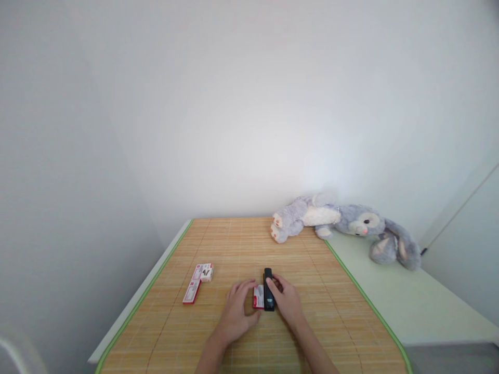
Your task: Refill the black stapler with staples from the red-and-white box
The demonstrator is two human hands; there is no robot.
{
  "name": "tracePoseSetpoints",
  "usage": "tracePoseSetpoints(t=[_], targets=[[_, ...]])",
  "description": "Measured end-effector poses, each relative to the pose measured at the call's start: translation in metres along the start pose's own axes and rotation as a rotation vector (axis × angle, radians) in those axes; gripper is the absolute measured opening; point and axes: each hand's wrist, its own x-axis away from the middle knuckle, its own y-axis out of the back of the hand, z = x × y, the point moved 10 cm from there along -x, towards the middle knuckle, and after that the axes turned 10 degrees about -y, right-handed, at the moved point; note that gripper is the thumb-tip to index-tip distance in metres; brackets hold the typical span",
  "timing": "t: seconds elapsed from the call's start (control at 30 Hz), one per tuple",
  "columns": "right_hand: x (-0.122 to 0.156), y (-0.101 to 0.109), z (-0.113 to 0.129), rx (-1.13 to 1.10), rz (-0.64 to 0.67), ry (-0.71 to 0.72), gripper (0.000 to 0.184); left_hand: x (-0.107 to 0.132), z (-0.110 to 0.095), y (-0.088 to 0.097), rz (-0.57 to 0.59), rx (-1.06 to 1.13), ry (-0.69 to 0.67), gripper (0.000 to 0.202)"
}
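A black stapler [268, 293] lies lengthwise on the bamboo mat, and my right hand [287, 301] is closed on it from the right side, thumb on top. Against the stapler's left side sits a small red and white box [258, 297]. My left hand [238, 310] is open around that box, fingers near its far end and thumb near its close end; whether they touch it I cannot tell. Farther left are two flat red and white boxes, one nearer [192, 292] and one behind it [197, 272], with a small white box [207, 272] beside them, a staple-like picture on top.
The bamboo mat [241, 244] with green edging covers much of the white table [390, 291]. A grey and cream plush rabbit [319, 214] lies on its side along the back right, by the wall. A pale curved object [19, 356] shows at the lower left.
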Motion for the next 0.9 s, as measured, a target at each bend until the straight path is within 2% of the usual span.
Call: tracePoseSetpoints(t=[0.07, 0.1, 0.17, 0.23, 0.3, 0.37, 0.43, 0.57, 0.73, 0.8, 0.9], targets=[[0.002, 0.002, -0.001, -0.016, -0.016, 0.000, 0.056, 0.011, 0.013, 0.017, -0.092, -0.064, 0.030, 0.058], [0.003, 0.004, -0.002, -0.019, -0.028, 0.001, 0.056, 0.020, 0.023, 0.033, -0.166, -0.128, 0.069, 0.052], [0.004, 0.007, -0.002, -0.013, -0.051, 0.004, 0.056, 0.045, 0.049, 0.074, -0.344, -0.316, 0.198, 0.041], [0.005, 0.009, -0.001, 0.002, -0.060, 0.005, 0.057, 0.078, 0.076, 0.117, -0.493, -0.514, 0.392, 0.042], [0.006, 0.009, -0.001, 0.010, -0.061, 0.002, 0.057, 0.103, 0.097, 0.146, -0.535, -0.634, 0.554, 0.049], [0.006, 0.010, -0.001, 0.006, -0.060, 0.002, 0.057, 0.112, 0.110, 0.156, -0.457, -0.671, 0.621, 0.053], [0.005, 0.009, -0.002, -0.001, -0.053, 0.005, 0.057, 0.109, 0.110, 0.148, -0.333, -0.661, 0.598, 0.054], [0.004, 0.009, -0.005, 0.030, -0.056, -0.002, 0.059, 0.093, 0.087, 0.108, -0.165, -0.603, 0.503, 0.055], [0.004, 0.008, -0.004, 0.035, -0.051, -0.004, 0.061, 0.068, 0.061, 0.060, 0.043, -0.255, 0.346, 0.064], [0.004, 0.008, -0.003, 0.030, -0.043, 0.000, 0.060, 0.055, 0.050, 0.053, 0.077, -0.141, 0.289, 0.061], [0.005, 0.008, 0.000, 0.032, -0.042, 0.008, 0.058, 0.028, 0.030, 0.053, 0.014, -0.092, 0.182, 0.056]])
